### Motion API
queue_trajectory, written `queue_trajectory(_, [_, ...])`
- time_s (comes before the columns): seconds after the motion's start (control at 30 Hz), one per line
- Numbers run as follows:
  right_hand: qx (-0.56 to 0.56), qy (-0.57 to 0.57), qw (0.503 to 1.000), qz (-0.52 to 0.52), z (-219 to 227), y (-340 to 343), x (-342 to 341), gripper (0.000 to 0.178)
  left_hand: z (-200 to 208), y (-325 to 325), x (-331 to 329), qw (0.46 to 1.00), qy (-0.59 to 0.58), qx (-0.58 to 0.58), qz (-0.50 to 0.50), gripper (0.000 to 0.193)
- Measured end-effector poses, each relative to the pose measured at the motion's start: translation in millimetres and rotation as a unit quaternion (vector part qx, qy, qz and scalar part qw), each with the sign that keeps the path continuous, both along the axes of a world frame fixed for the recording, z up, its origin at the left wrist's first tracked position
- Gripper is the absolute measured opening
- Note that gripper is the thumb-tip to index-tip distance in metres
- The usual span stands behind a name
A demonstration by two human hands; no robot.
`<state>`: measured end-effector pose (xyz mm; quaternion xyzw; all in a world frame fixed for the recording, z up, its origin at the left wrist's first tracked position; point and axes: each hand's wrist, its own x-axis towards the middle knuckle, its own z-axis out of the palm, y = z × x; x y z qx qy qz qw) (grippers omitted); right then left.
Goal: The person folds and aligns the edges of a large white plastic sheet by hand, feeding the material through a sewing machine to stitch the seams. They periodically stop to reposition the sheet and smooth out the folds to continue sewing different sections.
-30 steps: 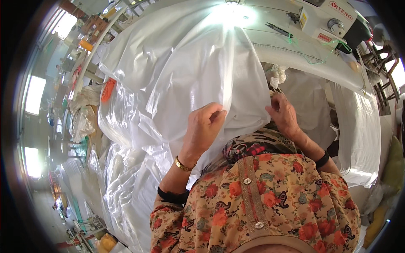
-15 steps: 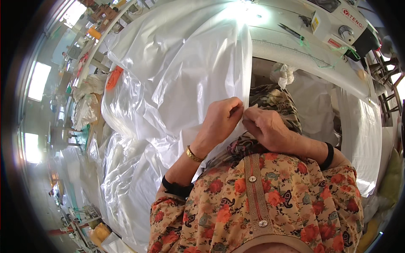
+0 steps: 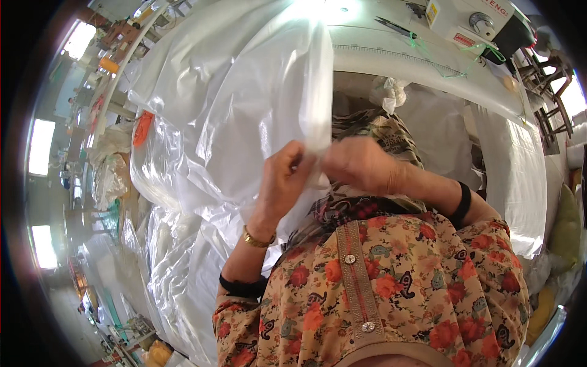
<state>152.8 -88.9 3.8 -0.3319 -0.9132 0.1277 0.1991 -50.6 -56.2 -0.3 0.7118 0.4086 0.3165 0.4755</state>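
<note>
A large, glossy white plastic sheet hangs from the lit table top and spreads over my lap to the left. My left hand pinches the sheet near its right edge. Close beside it, my right hand is curled around the same edge, its fingers smeared by motion. The two hands almost touch in front of my chest. A folded strip of the sheet runs from them up to the bright light.
The white sewing machine stands at the far right. Dark thread snips and green thread lie on the table beside a printed ruler. An orange-red piece sits by the sheet's left side. A crumpled white bundle hangs under the table edge.
Both hands have shifted left in the picture with the sheet's edge, and the surroundings have shifted left too. My right hand has turned and blurred; the strip near the hands looks wider.
</note>
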Motion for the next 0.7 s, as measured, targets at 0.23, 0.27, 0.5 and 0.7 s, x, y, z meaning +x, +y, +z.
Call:
queue_trajectory(0.23, [-0.055,0.453,0.762,-0.459,-59,152,-66,0.029,106,23,-21,0.943,0.159,0.294,0.005,0.009])
queue_trajectory(0.27, [0.05,0.52,0.723,-0.453,-76,182,-92,0.027,121,27,-4,0.932,0.18,0.31,-0.053,0.007])
queue_trajectory(0.5, [-0.039,0.432,0.815,-0.383,-79,118,-131,0.026,116,13,0,0.825,0.35,0.407,-0.18,0.004])
queue_trajectory(0.7, [-0.135,0.283,0.9,-0.302,-76,94,-58,0.027,48,-6,0,0.875,0.312,0.345,-0.135,0.002])
